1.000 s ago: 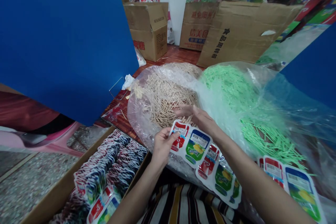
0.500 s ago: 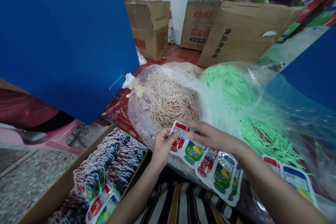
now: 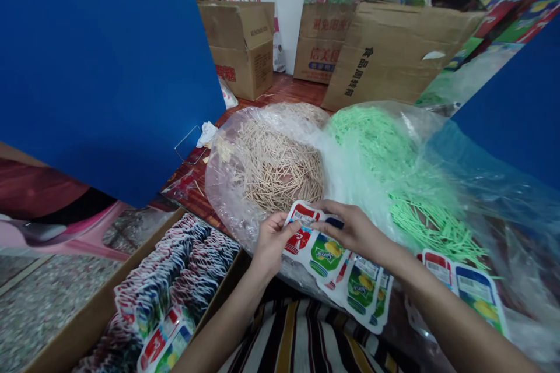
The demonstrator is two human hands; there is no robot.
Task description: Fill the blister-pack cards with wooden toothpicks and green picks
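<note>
A strip of joined sachets [image 3: 326, 253] sits at the lower centre of the frame, held between both hands above a striped cloth [image 3: 301, 338]. Its long axis runs on a slant, from its red end sachet [image 3: 300, 237] at centre down toward the lower right, where the last green-printed sachets hang off below the right forearm. The printed faces look up at the camera, and each sachet's top edge points toward the upper part of the frame. The left hand [image 3: 270, 243] grips the red end sachet, thumb pressed on its front and fingers curled behind. The right hand [image 3: 356, 232] is closed over the top edge of the next sachet (the one with a dark blue top and a green label), fingertips pinching it just beside the left thumb. Directly behind the hands, at centre, a pile of wooden toothpicks [image 3: 277, 166] lies in a clear plastic bag [image 3: 227, 198]; a heap of green plastic sticks [image 3: 394, 175] fills the film at centre right. A second strip [image 3: 464, 288] lies at the lower right, near the right forearm. At the lower left a cardboard box [image 3: 87, 320] holds rows of stacked sachets [image 3: 184, 268]. A blue board [image 3: 109, 58] covers the upper left, and brown cartons [image 3: 394, 52] stand along the top.
</note>
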